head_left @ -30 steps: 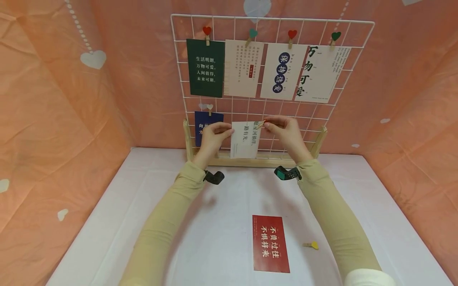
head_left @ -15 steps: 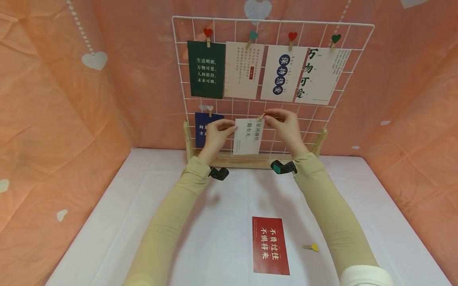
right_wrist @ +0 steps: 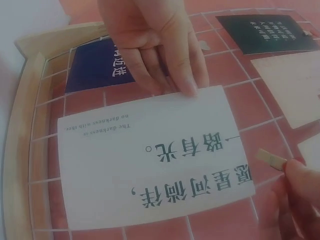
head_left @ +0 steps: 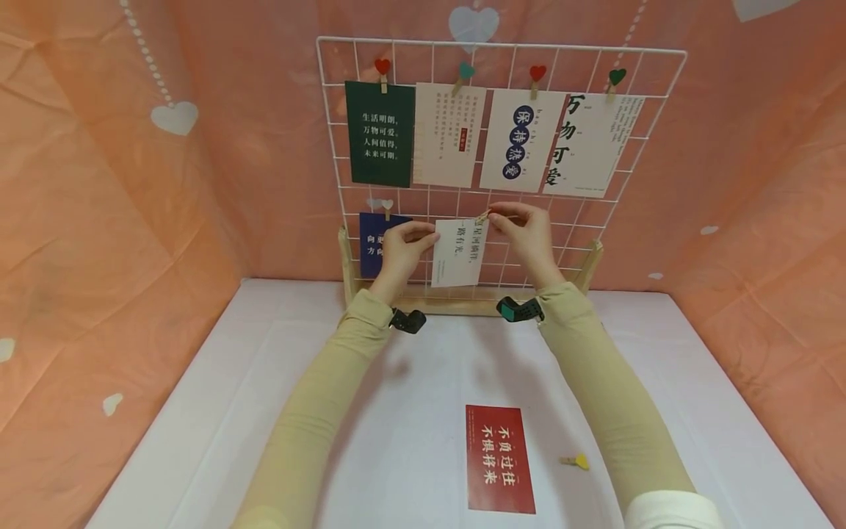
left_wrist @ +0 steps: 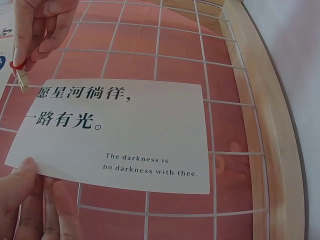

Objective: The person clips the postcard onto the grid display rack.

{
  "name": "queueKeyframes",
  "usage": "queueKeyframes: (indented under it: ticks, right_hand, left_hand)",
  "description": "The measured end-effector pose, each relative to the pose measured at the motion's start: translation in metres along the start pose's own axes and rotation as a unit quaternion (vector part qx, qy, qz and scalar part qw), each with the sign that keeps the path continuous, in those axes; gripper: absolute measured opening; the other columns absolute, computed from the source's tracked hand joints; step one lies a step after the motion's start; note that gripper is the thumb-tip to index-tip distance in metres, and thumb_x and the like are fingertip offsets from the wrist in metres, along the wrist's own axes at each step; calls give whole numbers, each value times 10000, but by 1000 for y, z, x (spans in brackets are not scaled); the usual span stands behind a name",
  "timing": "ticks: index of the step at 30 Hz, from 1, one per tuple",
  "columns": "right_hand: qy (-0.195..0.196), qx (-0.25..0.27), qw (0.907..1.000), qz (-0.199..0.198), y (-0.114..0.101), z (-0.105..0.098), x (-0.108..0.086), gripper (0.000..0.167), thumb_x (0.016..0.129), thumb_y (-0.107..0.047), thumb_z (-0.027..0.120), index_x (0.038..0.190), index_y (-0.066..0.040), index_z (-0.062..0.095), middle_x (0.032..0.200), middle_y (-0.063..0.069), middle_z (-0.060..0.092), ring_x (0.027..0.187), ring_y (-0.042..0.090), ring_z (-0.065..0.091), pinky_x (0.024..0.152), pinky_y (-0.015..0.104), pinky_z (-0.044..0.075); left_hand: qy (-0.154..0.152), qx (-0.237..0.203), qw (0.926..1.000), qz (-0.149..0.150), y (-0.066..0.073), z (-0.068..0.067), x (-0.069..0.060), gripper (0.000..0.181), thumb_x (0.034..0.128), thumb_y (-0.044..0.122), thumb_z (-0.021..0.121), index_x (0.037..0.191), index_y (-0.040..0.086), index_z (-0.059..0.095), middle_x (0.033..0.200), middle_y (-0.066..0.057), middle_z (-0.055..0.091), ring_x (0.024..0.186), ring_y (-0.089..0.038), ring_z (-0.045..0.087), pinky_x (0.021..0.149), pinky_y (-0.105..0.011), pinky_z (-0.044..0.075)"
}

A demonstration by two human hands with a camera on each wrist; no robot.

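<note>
Between finger and thumb, my left hand (head_left: 402,253) pinches the edge of a white card (head_left: 456,264) with dark lettering, in front of the lower part of a white wire grid (head_left: 509,253). My right hand (head_left: 531,234) pinches a small wooden clothespin (right_wrist: 271,159) with a red piece on it. In both wrist views the clothespin's tip is close beside the card's lettered top edge, apparently not gripping it. A blue card (right_wrist: 95,67), partly hidden behind my left hand, hangs on the grid to the left.
Above hang a green card (head_left: 380,165), a cream card (head_left: 443,165) and two white ones, under heart clothespins. A red card (head_left: 500,496) and a yellow-heart clothespin (head_left: 580,461) lie on the white table (head_left: 284,382). Wooden feet (head_left: 590,268) support the grid.
Both hands have risen slightly with the white card, which has also shifted a little right. Over the last half second they have barely moved, and the head view has tilted slightly.
</note>
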State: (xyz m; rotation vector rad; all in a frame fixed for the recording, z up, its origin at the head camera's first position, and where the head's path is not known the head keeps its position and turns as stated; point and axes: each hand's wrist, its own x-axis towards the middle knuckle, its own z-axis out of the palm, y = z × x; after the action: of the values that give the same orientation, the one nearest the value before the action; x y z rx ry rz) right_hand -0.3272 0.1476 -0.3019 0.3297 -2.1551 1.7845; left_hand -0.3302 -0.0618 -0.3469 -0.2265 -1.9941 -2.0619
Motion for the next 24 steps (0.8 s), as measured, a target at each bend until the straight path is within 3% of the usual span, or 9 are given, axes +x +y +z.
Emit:
queueKeyframes:
  ticks: [7,16,24]
  right_hand:
    - [58,-56,9999,-99,0,2,2,230,905,-99,667,1092,33,691,988,106,690,817,158,638,805,315,551]
    - [259,-135,9995,-107,-2,7,5,218,893,-66,675,1079,46,694,986,116,695,793,167,628,783,285,553]
    - [385,-260,9987,-202,-1,10,6,197,888,-55,680,1055,46,704,959,113,701,740,98,616,745,271,555]
  left_hand:
    - [47,-18,10000,54,2,0,1,188,851,40,715,1029,-18,706,982,-136,685,887,-182,649,818,-310,548]
    - [-88,-157,9997,-172,3,1,5,222,862,0,686,1076,-60,679,1051,-201,660,968,-263,635,857,-332,536]
    - [50,198,9997,135,0,3,7,208,858,62,710,1053,-10,710,1036,-163,676,946,-237,640,814,-285,543]
